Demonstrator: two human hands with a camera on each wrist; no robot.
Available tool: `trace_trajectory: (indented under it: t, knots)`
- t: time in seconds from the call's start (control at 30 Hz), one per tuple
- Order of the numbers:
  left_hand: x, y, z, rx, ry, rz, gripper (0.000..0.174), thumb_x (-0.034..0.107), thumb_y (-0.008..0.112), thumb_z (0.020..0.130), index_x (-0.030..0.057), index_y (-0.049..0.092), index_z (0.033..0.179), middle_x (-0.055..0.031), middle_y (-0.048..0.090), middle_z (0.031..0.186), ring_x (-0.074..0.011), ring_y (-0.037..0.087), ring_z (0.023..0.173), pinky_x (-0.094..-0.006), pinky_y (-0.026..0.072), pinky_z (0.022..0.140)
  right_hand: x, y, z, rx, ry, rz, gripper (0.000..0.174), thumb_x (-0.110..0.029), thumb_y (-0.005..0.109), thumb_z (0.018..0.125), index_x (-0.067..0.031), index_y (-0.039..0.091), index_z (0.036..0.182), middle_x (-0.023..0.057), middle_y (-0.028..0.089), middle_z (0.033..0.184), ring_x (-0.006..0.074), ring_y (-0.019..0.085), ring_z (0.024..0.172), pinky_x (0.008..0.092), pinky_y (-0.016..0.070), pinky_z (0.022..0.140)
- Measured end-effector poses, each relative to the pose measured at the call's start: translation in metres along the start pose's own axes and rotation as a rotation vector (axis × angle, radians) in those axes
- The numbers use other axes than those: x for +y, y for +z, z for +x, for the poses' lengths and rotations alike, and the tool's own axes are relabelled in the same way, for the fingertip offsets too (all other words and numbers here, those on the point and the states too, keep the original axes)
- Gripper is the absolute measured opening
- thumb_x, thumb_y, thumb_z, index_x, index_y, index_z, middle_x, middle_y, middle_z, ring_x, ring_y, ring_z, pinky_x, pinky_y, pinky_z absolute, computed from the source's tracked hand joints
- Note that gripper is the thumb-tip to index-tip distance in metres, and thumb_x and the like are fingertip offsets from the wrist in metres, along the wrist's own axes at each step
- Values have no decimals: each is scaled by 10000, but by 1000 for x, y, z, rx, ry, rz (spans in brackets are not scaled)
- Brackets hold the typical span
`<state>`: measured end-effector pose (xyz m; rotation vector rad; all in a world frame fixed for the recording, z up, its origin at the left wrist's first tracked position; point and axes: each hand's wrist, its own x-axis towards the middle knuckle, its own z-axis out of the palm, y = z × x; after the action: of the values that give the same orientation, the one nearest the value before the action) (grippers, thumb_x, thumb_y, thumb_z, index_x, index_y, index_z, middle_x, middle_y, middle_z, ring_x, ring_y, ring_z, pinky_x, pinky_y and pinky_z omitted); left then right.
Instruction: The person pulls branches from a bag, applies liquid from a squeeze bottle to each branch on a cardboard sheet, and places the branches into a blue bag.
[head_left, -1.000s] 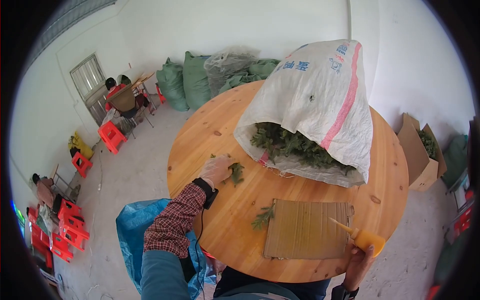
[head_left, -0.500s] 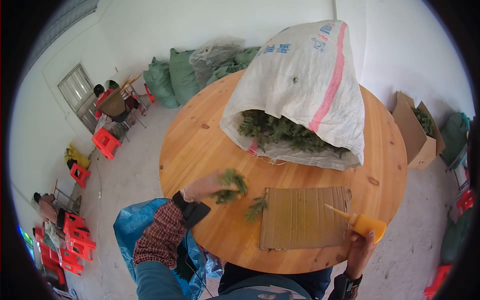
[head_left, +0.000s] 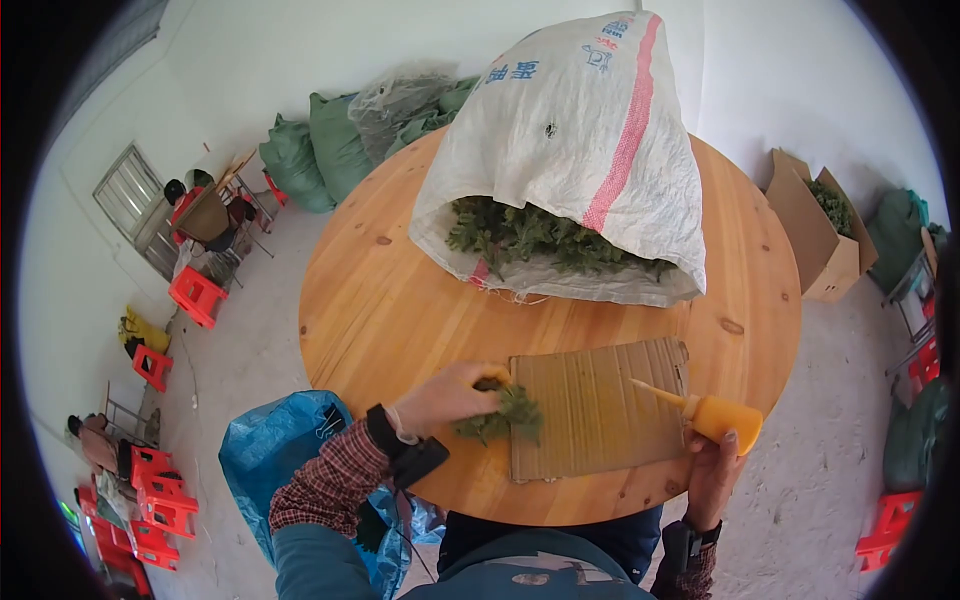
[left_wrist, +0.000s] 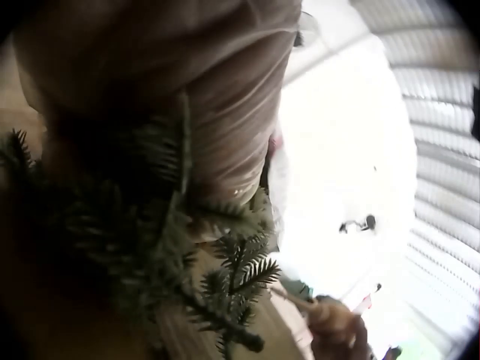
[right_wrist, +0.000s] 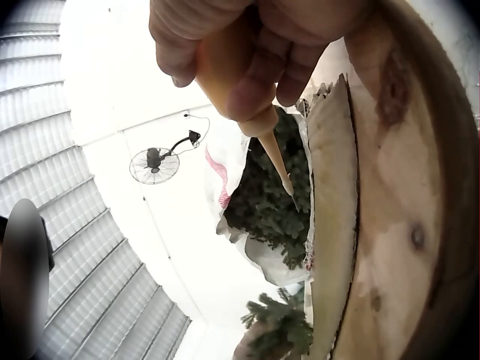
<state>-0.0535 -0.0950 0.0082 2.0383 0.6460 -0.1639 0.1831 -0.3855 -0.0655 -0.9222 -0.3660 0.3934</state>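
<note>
Cardboard between our hands, left hand curled round green sprigs at its edge, right hand gripping orange bottle at the opposite edge, nozzle toward the left, sack beyond both on bench.

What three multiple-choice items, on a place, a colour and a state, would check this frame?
1. Where by the cardboard are the sprigs in the left hand?
A. its left edge
B. its middle
C. its right edge

2. What colour is the bottle in the right hand?
A. blue
B. orange
C. white

3. How is the sack on the table?
A. tied shut
B. open, greenery showing
C. folded flat

Key: 1 A, the head view shows the sprigs overlapping that edge; 2 B, its body and nozzle are orange; 3 B, its mouth gapes toward the person, full of greenery.
</note>
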Motion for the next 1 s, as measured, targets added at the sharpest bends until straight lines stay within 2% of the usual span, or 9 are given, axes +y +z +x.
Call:
trace_trajectory:
  t: [0.03,0.13,0.17,0.27,0.43,0.57,0.67,0.83,1.0]
  knots:
    - [-2,-4,-4,1,-4,0,328,181,593,922,5,609,1198,-85,660,1159,-166,627,1030,-303,495,858,0,-1,-1,0,4,2,369,-302,581,984,-7,496,1189,99,627,965,151,606,731,296,518,762]
    - [-8,-20,-26,-24,-67,-682,337,149,589,939,-25,577,1227,-83,652,1195,-204,624,1077,-325,509,901,3,-7,1,-20,27,-4,378,-304,589,980,-6,494,1192,101,624,968,153,602,736,296,511,763]
    - [-10,-22,-34,-14,-74,-682,337,149,589,939,-25,577,1227,-83,652,1195,-204,624,1077,-325,509,901,4,-7,1,-27,36,1,378,-304,589,980,-6,494,1192,101,624,968,153,602,736,296,511,763]
    - [-20,-20,-59,57,124,-904,365,96,584,942,-42,531,1276,-115,622,1253,-242,610,1133,-353,509,953,5,-6,2,-5,20,-19,394,-317,597,976,-3,497,1193,98,624,966,151,597,745,286,499,753]
    - [-87,-16,-98,254,325,-614,387,53,554,944,-34,502,1318,-164,592,1288,-260,583,1189,-391,482,1003,1,-1,2,-53,13,-37,400,-348,589,978,-3,525,1172,90,627,938,147,586,744,272,485,734]
    - [-96,-10,-158,469,73,-950,421,49,551,934,-34,481,1340,-179,565,1322,-277,561,1218,-415,478,1009,4,-1,3,-22,15,-65,404,-374,572,983,-4,557,1146,76,620,894,138,565,722,264,470,712]
    - [-128,-2,-202,689,11,-834,441,59,728,834,29,557,1240,-145,591,1272,-297,576,1175,-365,511,939,10,-13,7,-4,10,-88,399,-378,558,990,-6,572,1133,62,610,862,134,553,730,272,467,734]
    - [-89,9,-253,679,-221,-1023,335,126,656,882,34,589,1197,-154,625,1204,-279,611,1116,-346,514,912,12,-30,11,-103,71,-60,407,-358,562,993,-6,535,1195,57,620,942,112,554,770,274,501,860]
    - [-147,47,-262,861,-520,-245,275,140,612,868,87,642,1136,-128,652,1116,-289,637,1032,-348,522,861,11,-36,13,-118,95,-100,431,-359,557,994,12,523,1211,84,630,1014,128,595,841,287,496,942]
